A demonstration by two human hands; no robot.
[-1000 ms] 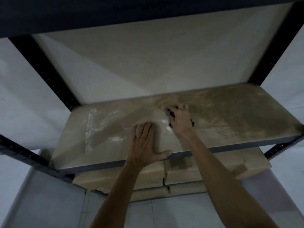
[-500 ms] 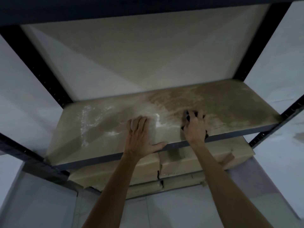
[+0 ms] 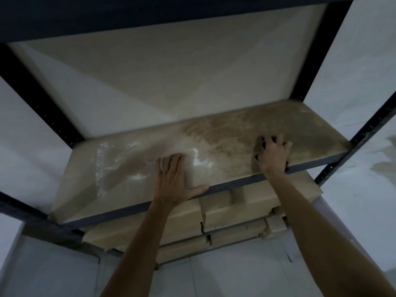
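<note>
A dusty tan shelf board (image 3: 128, 168) sits in a dark metal rack, its right half wiped darker and white dust streaks on its left half. My left hand (image 3: 174, 183) lies flat on the board near the front edge, fingers straight, thumb along the rim. My right hand (image 3: 273, 155) presses a dark cloth (image 3: 260, 144) onto the board at the right, fingers curled over it. Most of the cloth is hidden under the hand.
Black perforated uprights (image 3: 38, 99) frame the rack on both sides, and a dark upper shelf (image 3: 150, 13) hangs overhead. Stacked cardboard boxes (image 3: 235, 209) lie on the level below. White walls surround the rack, and pale floor tiles (image 3: 235, 279) lie beneath.
My right hand has slid the cloth rightward along the board, from the middle to the right part. My left hand has stayed flat in place.
</note>
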